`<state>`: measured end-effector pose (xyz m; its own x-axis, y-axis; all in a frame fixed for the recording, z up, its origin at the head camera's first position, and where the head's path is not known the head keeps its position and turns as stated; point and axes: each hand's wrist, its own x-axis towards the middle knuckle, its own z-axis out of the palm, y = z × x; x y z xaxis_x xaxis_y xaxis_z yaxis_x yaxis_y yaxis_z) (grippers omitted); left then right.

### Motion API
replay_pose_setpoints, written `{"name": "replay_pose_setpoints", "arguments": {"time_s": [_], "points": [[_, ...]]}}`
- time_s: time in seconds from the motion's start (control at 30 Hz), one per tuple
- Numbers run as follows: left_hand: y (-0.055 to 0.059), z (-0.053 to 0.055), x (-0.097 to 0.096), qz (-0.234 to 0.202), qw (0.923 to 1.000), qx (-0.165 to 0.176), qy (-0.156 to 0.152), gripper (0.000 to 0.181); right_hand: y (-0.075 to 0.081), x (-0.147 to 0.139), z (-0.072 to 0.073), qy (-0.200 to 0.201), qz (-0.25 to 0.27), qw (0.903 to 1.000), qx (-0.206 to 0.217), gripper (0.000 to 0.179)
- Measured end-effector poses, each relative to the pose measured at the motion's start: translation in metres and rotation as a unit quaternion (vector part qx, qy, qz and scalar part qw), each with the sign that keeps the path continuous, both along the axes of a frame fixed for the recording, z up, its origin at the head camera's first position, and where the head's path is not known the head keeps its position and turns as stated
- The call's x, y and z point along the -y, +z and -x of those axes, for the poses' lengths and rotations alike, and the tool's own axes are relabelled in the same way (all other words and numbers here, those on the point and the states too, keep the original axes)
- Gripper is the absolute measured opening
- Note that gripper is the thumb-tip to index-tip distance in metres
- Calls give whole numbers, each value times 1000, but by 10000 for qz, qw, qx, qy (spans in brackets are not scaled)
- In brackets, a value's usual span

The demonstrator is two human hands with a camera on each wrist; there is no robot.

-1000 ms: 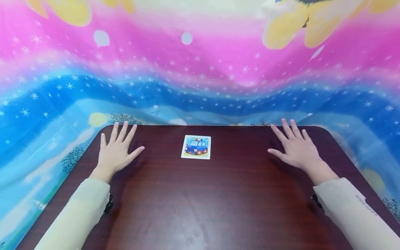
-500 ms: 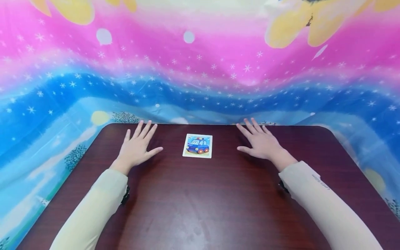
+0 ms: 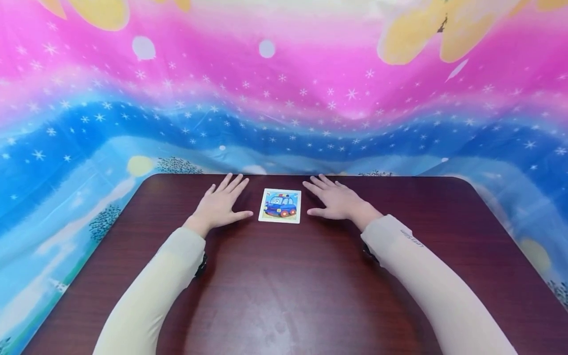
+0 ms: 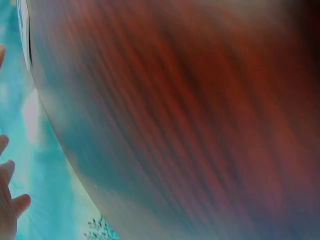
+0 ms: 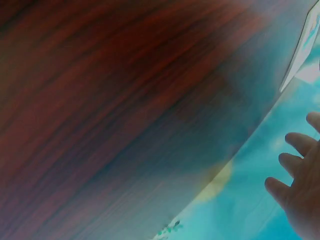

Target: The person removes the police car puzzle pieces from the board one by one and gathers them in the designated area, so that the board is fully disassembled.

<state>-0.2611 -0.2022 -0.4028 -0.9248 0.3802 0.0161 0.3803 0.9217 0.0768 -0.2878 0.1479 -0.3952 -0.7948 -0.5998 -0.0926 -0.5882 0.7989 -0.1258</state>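
Note:
A square picture board [image 3: 279,206] with a white rim and a blue cartoon car on it lies flat near the far side of the table. Just left of it in the head view is my left hand [image 3: 219,206], fingers spread and straight, thumb pointing at the board. On the other side, my right hand [image 3: 336,201] mirrors this with straight fingers, a small gap from the board. Neither hand holds anything. Part of the left hand [image 4: 7,210] shows at the left wrist view's edge; the board's edge [image 5: 300,55] and fingers [image 5: 280,190] appear in the right wrist view.
The dark reddish-brown wooden table [image 3: 275,281] has rounded far corners. A patterned cloth [image 3: 284,98] in pink and blue hangs behind it and along both sides. Dark bands sit at both wrists beneath the light sleeves [image 3: 146,286].
Both hands have moved inward toward the picture board, the left hand rightward and the right hand leftward. The board stays in place on the table.

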Motion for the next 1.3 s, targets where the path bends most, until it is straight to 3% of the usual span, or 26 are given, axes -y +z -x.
{"name": "replay_pose_setpoints", "arguments": {"time_s": [0.17, 0.47, 0.67, 1.0, 1.3], "points": [[-1, 3, -11, -97, 9992, 385, -88, 97, -4, 13, 2, 165, -12, 9997, 173, 80], [-2, 12, -28, -545, 9929, 1038, -212, 99, -6, 27, 0, 42, -131, 9978, 656, 87], [-1, 14, -40, -380, 9887, 1428, -243, 97, -7, 33, 1, -10, -218, 9970, 739, 91], [3, 18, -49, -137, 9867, 1597, -285, 97, -10, 37, 4, -149, 124, 9943, 1050, 90], [2, 13, -44, -373, 9850, 1639, -399, 96, -13, 34, -1, -62, 330, 9940, 1037, 88]]}}
